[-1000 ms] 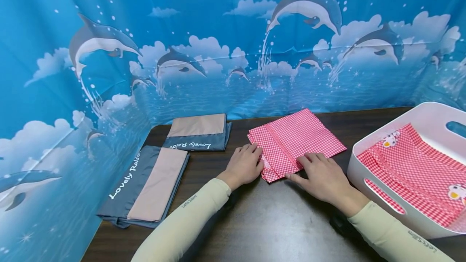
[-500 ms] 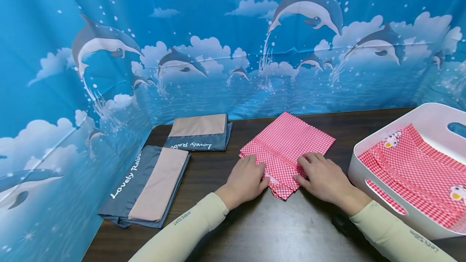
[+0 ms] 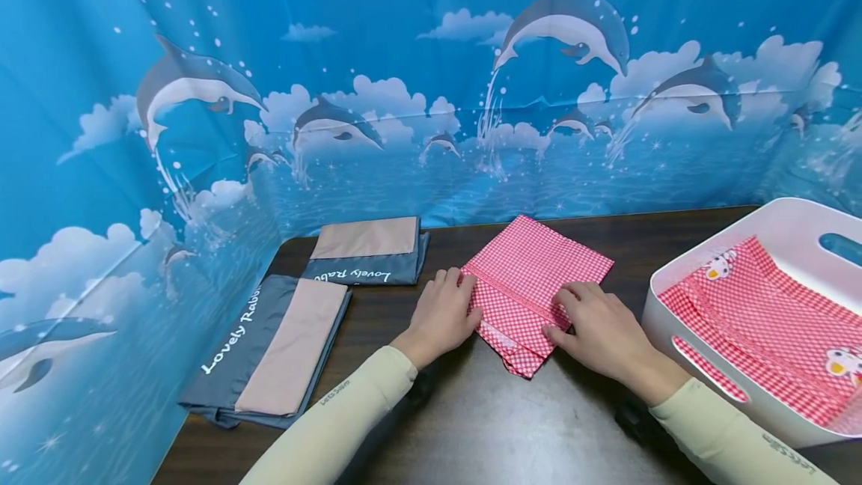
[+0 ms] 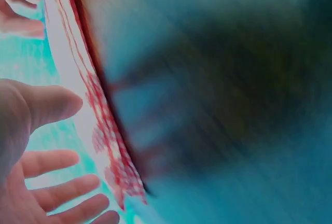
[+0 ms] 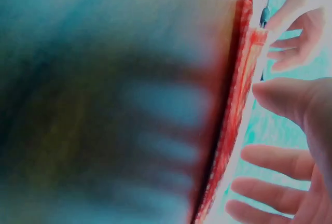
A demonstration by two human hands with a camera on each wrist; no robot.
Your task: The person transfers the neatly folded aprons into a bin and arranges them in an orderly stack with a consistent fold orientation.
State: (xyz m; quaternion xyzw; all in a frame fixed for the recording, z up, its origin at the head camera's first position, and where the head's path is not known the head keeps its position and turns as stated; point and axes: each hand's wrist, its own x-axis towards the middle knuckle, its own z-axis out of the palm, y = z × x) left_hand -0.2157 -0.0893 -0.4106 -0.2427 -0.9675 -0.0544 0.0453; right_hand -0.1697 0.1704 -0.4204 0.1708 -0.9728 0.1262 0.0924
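A folded red-and-white checked cloth (image 3: 532, 264) lies flat on the dark table, turned so that one corner points towards me. Its lower part has a seam across it and a small white patch near the front edge. At its left edge rests my left hand (image 3: 441, 313), fingertips by the left corner. My right hand (image 3: 602, 331) touches the right edge with thumb and fingers apart. Both wrist views show straight, spread fingers beside the cloth's layered edge (image 4: 104, 130), with the thumb (image 5: 282, 97) of the right hand close to it.
Two folded grey-and-beige cloths with "Lovely Rabbit" lettering lie to the left, a nearer one (image 3: 269, 350) and a farther one (image 3: 367, 249). At the right stands a white bin (image 3: 663, 320) holding another red checked cloth (image 3: 774, 313). A dolphin-print curtain (image 3: 431, 96) borders the table.
The checked cloth has turned and slid a little left and nearer, its front corner swinging towards me. My left hand dropped nearer with it, then moved up to its left corner.
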